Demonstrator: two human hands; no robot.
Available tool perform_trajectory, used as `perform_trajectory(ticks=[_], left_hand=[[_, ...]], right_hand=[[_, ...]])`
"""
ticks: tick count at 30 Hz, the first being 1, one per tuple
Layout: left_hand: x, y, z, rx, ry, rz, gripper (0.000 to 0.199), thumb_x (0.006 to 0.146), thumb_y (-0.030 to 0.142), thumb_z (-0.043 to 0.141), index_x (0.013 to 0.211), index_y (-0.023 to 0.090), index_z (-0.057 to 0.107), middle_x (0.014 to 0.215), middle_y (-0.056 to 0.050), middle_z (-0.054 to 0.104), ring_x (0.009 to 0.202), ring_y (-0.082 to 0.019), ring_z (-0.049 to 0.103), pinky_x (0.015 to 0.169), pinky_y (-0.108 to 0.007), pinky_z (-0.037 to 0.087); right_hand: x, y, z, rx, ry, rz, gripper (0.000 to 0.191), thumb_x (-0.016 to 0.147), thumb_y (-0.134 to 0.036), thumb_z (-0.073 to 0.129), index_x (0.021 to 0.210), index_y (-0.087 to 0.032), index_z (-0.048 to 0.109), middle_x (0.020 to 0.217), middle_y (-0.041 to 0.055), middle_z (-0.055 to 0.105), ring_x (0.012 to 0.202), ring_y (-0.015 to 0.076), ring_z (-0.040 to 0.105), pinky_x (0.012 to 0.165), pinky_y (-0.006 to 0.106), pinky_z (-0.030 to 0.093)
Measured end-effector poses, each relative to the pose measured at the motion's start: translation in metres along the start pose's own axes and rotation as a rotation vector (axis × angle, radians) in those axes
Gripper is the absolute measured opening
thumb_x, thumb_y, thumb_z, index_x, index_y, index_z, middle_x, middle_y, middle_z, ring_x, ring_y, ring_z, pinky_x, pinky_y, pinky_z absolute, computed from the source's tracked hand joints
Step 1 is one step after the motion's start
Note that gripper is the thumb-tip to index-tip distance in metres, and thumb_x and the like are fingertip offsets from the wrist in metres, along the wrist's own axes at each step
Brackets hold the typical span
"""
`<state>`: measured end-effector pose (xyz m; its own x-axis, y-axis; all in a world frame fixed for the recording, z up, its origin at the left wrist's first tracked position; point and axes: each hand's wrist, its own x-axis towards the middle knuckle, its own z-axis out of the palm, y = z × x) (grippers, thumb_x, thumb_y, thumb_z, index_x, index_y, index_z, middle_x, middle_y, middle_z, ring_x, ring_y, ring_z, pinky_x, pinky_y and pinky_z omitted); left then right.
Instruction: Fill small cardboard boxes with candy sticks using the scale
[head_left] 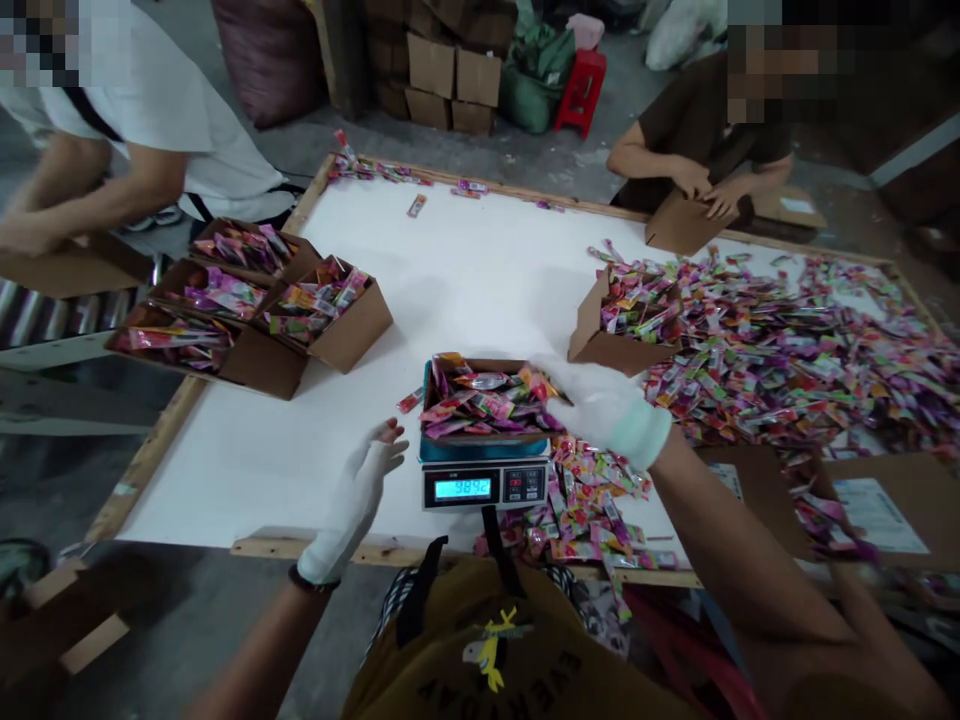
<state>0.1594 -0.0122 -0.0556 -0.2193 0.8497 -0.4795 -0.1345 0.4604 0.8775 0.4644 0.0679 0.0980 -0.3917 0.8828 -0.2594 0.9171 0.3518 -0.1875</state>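
A cardboard box [491, 438] filled with small, shiny, colourful packets [484, 405] sits on a digital scale [457, 505] in front of me. Blue-lit digits show on the scale's display [463, 488]. My right hand [596, 400], in a white glove, is at the box's right end, its fingertips beside the packets there. Motion blur hides whether the fingers grip one. To the left of the scale, my left hand [361, 490] is open and holds nothing; its glove leaves some fingertips bare. A single packet [410, 400] lies between that hand and the box.
Several packet-filled boxes [349, 325] stand on the left of the white table [465, 265]. Another filled box [626, 345] adjoins a large packet heap [795, 350] at right. More packets [592, 500] lie beside the scale. Co-workers handle cardboard boxes at left [75, 265] and far right [686, 222].
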Motion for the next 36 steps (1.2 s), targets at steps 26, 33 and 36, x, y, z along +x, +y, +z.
perform_trajectory(ticks=[26,33,36], left_hand=[[-0.022,0.052,0.044,0.334,-0.237,0.337,0.057,0.097,0.050,0.051,0.147,0.023,0.050,0.154,-0.009,0.052,0.144,-0.027,0.046,0.124,-0.044,0.033],[-0.023,0.044,0.024,0.260,-0.183,0.271,0.059,0.095,0.058,0.052,0.143,0.023,0.055,0.150,-0.011,0.057,0.132,-0.030,0.058,0.113,-0.047,0.047],[-0.024,0.057,0.036,0.328,-0.193,0.358,0.058,0.097,0.057,0.051,0.143,0.021,0.056,0.148,-0.011,0.058,0.136,-0.028,0.054,0.118,-0.045,0.042]], right_hand=[[0.040,0.001,0.070,0.533,0.429,-0.161,0.041,0.089,-0.024,0.053,0.129,-0.016,0.059,0.129,0.0109,0.069,0.117,0.0246,0.065,0.106,0.038,0.049],[-0.001,0.027,0.046,0.615,0.505,-0.011,0.041,0.088,-0.037,0.063,0.124,-0.018,0.062,0.113,0.0089,0.071,0.105,0.0256,0.066,0.097,0.040,0.052],[0.004,0.014,0.050,0.460,0.219,-0.107,0.049,0.076,-0.036,0.077,0.120,-0.017,0.066,0.120,0.0099,0.067,0.109,0.0268,0.062,0.096,0.039,0.051]])
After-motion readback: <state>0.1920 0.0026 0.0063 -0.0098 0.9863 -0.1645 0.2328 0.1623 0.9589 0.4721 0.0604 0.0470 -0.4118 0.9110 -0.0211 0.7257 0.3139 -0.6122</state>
